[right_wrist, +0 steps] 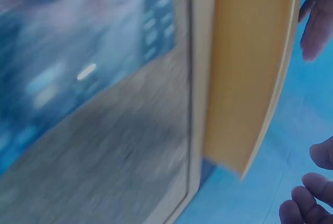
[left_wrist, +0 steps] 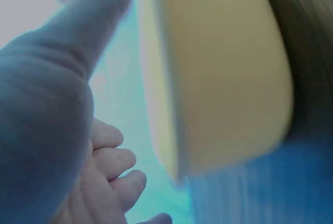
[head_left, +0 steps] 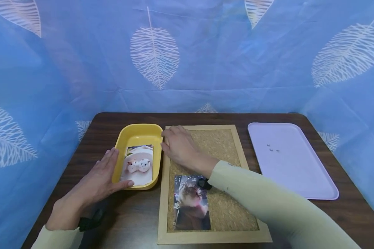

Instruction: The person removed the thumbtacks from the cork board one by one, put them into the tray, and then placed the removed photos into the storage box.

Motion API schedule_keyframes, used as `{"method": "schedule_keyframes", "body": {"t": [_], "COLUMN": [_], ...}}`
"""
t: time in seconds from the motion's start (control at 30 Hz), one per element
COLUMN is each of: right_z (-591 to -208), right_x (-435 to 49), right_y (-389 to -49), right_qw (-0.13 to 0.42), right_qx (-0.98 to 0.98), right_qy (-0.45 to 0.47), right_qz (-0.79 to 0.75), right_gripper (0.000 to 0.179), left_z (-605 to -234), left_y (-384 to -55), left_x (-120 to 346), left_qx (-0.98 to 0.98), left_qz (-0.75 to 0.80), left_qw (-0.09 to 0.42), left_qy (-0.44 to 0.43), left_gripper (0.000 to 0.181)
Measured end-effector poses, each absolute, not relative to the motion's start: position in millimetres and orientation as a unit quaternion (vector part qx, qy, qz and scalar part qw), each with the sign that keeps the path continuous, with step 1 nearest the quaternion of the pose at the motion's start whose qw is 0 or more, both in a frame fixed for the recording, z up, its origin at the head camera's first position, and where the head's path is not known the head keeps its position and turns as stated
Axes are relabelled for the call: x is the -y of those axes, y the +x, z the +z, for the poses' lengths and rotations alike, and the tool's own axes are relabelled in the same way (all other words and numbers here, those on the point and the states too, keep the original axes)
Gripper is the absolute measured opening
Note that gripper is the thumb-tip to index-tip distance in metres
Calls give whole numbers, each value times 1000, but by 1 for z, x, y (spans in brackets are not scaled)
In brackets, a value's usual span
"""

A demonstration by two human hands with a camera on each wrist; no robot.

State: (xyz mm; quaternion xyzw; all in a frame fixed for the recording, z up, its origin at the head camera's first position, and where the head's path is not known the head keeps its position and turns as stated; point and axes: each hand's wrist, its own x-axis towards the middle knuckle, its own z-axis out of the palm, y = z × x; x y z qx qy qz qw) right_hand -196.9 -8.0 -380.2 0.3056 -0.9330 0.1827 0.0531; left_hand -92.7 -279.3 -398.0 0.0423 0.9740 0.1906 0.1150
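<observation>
A yellow tray (head_left: 140, 129) sits at the left of the table with a photo (head_left: 142, 176) of two small white figures inside. Along its left side lies my left hand (head_left: 91, 180), the thumb reaching over the near corner of the rim. My right hand (head_left: 182, 147) is at the tray's right rim, over the upper left part of a wood-framed cork board (head_left: 233, 204). Its fingers are loosely bent and hold nothing. On the board's lower left lies a second photo (head_left: 188, 214), dark with a pinkish animal. The tray's outer wall (left_wrist: 223, 78) fills much of the left wrist view.
To the right of the board lies a flat lilac tray (head_left: 296, 173) bearing several tiny pins (head_left: 271, 150). The dark wooden table (head_left: 137, 214) ends at a blue curtain (head_left: 221, 69) with white leaf prints. My right forearm crosses the board.
</observation>
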Motion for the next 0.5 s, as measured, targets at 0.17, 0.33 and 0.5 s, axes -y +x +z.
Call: {"method": "schedule_keyframes", "body": {"t": [0.17, 0.33, 0.5], "right_z": [-378, -379, -384], "right_x": [-38, -78, -108], "right_y": [-196, -191, -181], "right_qw": [77, 85, 79], "right_qx": [931, 935, 944], "right_qy": [283, 249, 217], "right_qz": [216, 236, 235], "right_gripper": [30, 30, 28], "left_z": [-383, -377, -382], "left_y": [-86, -75, -66], "left_x": [257, 226, 192], "left_qx": [-978, -976, -954], "left_qz": [175, 151, 148], "left_qw": [72, -2, -59], "left_qy": [84, 159, 254], "left_gripper": [112, 92, 76]}}
